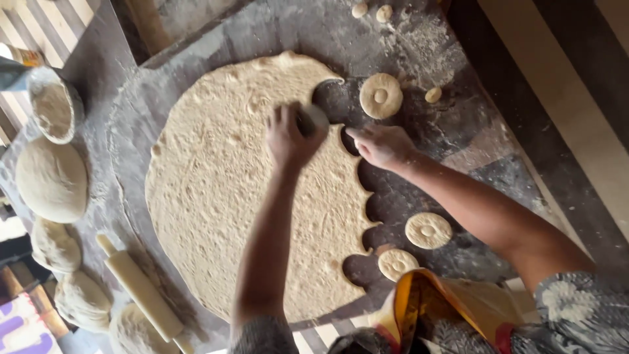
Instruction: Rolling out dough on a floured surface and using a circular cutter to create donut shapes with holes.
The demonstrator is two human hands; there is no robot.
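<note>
A large round sheet of rolled dough lies on a floured dark board. Its right edge is scalloped with round cut-outs. My left hand presses a small round cutter into the sheet near its upper right edge. My right hand rests just right of the cutter, its fingertips at the sheet's edge beside a cut-out. Cut ring-shaped dough pieces lie on the board: one beyond my right hand, two nearer me.
A wooden rolling pin lies left of the sheet. Several dough balls line the left side, with a floured bowl above them. Small dough bits sit at the board's far edge. A yellow cloth hangs at my waist.
</note>
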